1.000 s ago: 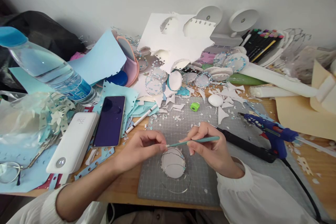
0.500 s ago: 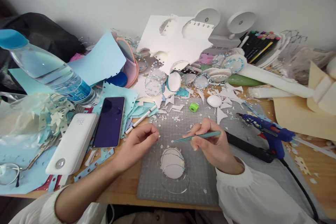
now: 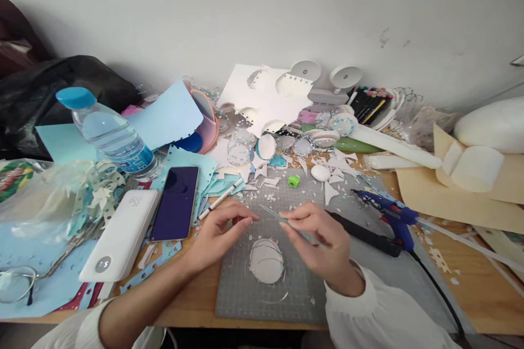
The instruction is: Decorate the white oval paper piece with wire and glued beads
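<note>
Tweezers (image 3: 273,213) turned, slender, pointed, white disc (image 3: 265,270), wire-looped

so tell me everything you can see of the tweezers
The tweezers are slim and pale bluish-grey, with two narrow prongs tapering to fine points; what they are made of cannot be told. The right hand pinches them between thumb and fingers, which hide part of the rear. They are held above the grey cutting mat, slanting so the points aim toward the left hand, close to its fingertips. Whether the points grip anything is too small to tell.
</note>
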Action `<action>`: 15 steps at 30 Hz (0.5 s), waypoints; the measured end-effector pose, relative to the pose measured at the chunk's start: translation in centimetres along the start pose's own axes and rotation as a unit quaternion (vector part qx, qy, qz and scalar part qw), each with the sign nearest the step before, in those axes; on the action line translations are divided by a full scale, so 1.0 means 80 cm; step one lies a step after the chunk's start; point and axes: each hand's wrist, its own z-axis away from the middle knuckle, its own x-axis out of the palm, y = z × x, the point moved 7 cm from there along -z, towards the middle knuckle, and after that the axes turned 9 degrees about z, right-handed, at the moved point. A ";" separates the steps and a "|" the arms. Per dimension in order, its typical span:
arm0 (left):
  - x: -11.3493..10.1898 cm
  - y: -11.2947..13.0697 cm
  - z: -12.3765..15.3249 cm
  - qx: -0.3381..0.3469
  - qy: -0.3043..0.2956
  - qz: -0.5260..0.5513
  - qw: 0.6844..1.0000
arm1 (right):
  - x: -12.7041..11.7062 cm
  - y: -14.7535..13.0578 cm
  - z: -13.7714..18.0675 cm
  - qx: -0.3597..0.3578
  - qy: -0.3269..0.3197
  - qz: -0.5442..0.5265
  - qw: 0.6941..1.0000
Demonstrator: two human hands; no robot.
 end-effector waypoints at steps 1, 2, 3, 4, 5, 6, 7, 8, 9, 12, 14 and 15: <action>0.003 0.001 0.001 -0.008 -0.016 0.029 0.999 | 0.006 -0.016 0.001 -0.059 -0.017 0.042 0.997; 0.006 0.003 0.001 -0.012 -0.030 0.054 0.998 | 0.013 -0.031 0.003 -0.115 -0.035 0.081 0.989; 0.008 0.005 0.002 -0.013 -0.039 0.076 0.996 | 0.021 -0.043 0.007 -0.166 -0.046 0.119 0.978; 0.009 0.007 0.003 -0.012 -0.043 0.092 0.995 | 0.028 -0.054 0.011 -0.211 -0.052 0.158 0.963; 0.009 0.008 0.003 -0.014 -0.043 0.103 0.994 | 0.035 -0.063 0.015 -0.249 -0.052 0.196 0.947; 0.008 0.007 0.003 -0.019 -0.040 0.108 0.993 | 0.041 -0.070 0.018 -0.282 -0.050 0.231 0.930; 0.007 0.007 0.004 -0.026 -0.035 0.109 0.993 | 0.046 -0.076 0.021 -0.308 -0.048 0.262 0.913; 0.006 0.005 0.004 -0.033 -0.031 0.109 0.993 | 0.050 -0.081 0.024 -0.330 -0.047 0.285 0.899; 0.005 0.005 0.004 -0.039 -0.027 0.110 0.993 | 0.054 -0.084 0.026 -0.350 -0.049 0.302 0.885; 0.006 0.003 0.006 -0.052 -0.030 0.123 0.991 | 0.062 -0.091 0.030 -0.383 -0.062 0.332 0.860; 0.007 0.002 0.008 -0.058 -0.036 0.127 0.990 | 0.064 -0.091 0.029 -0.386 -0.065 0.333 0.858; 0.007 0.002 0.008 -0.058 -0.036 0.126 0.990 | 0.063 -0.090 0.027 -0.374 -0.063 0.326 0.866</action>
